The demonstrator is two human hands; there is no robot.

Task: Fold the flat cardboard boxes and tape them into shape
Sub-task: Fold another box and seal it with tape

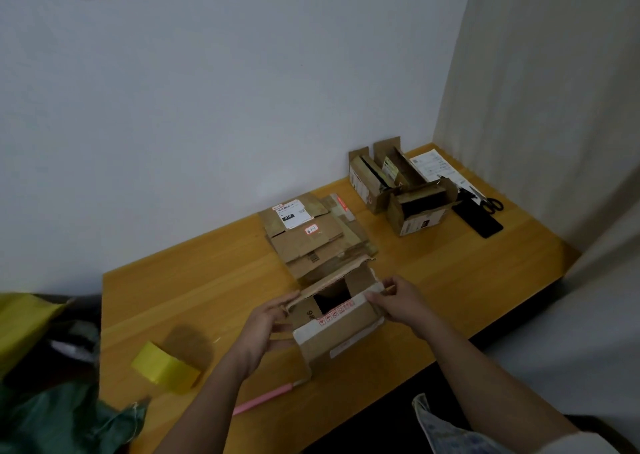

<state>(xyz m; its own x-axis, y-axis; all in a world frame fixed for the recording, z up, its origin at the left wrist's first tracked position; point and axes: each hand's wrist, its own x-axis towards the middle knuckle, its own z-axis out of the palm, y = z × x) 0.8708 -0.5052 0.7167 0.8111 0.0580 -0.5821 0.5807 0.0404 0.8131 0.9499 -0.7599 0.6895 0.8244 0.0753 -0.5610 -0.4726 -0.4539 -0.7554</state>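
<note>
A small brown cardboard box (341, 332) with red symbols and white tape stands near the table's front edge, its top flaps partly open. My left hand (268, 322) grips its left flap and side. My right hand (398, 301) pinches the right flap at the top corner. Behind the box lies a stack of flat cardboard boxes (313, 238) with labels. A yellow roll of tape (166, 368) rests on the table to the left.
Two folded boxes (398, 186) stand at the back right of the wooden table (450, 280), beside scissors (490, 204), a paper and a black flat object (479, 223). A pink pen (266, 398) lies at the front. Green cloth and yellow material fill the left.
</note>
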